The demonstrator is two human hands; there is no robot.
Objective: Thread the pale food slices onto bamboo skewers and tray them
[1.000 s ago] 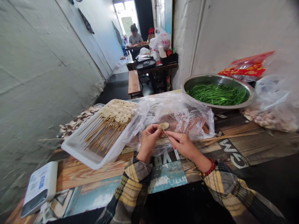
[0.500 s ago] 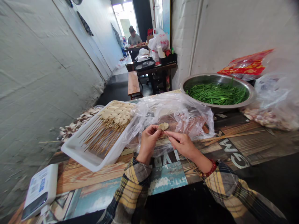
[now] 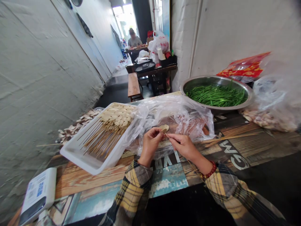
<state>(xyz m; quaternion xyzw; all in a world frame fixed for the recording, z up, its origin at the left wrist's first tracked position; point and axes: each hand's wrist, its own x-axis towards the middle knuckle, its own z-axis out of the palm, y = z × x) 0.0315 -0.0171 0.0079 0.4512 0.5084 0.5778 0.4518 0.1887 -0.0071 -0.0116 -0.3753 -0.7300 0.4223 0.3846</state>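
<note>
My left hand (image 3: 151,142) pinches a pale, round food slice (image 3: 165,128) between thumb and fingers. Just to its right, my right hand (image 3: 185,148) is closed on a thin wooden skewer (image 3: 189,163), whose tip meets the slice's near edge. How far the tip goes in is hidden by the fingers. Both hands are over the near side of a clear plastic bag (image 3: 160,106) spread on the table. Left of them stands a white tray (image 3: 77,158) with many skewered pale slices (image 3: 117,114), their sticks pointing toward me.
A steel bowl (image 3: 216,109) of green chives stands at the back right, beside a plastic bag of pinkish food (image 3: 268,117). Loose skewers (image 3: 230,137) lie on the right. A white scale (image 3: 39,194) is at near left. Another person (image 3: 134,40) sits far back.
The slice has tilted in my left fingers and now appears narrower. Both hands stay close together with the skewer tip at the slice. The view has shifted slightly.
</note>
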